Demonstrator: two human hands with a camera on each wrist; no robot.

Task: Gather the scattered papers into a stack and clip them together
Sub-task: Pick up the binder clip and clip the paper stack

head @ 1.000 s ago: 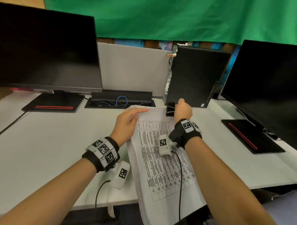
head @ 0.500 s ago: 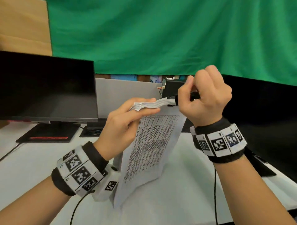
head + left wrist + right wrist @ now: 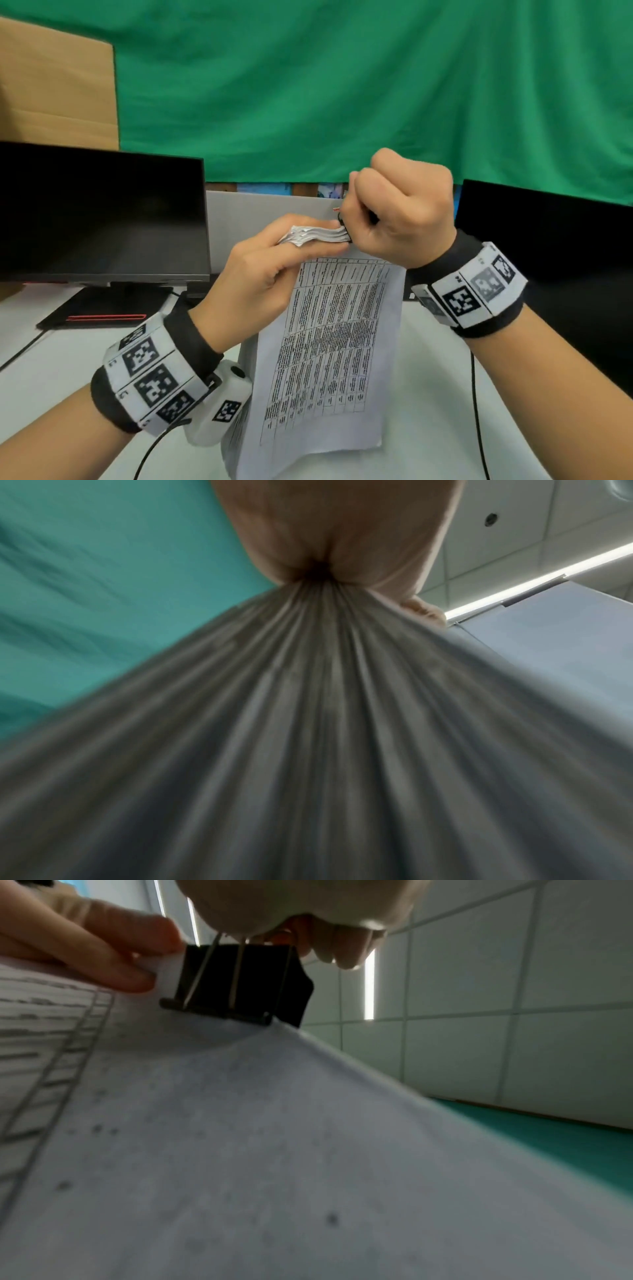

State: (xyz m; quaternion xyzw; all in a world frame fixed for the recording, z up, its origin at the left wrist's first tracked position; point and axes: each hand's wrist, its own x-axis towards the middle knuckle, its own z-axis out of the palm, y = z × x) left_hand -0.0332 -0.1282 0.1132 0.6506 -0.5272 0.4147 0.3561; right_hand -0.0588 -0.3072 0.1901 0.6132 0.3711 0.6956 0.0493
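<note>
Paper stack hangs above the white desk, raised between both hands, printed table facing the head camera. Black binder clip sits over the stack's top edge (wire handles squeezed together at their ends). Right hand is curled into a fist, pinching those handles. Left hand pinches the top edge just beside the clip, fingers touching the sheet. Dark monitors flank the desk before a green backdrop.
</note>
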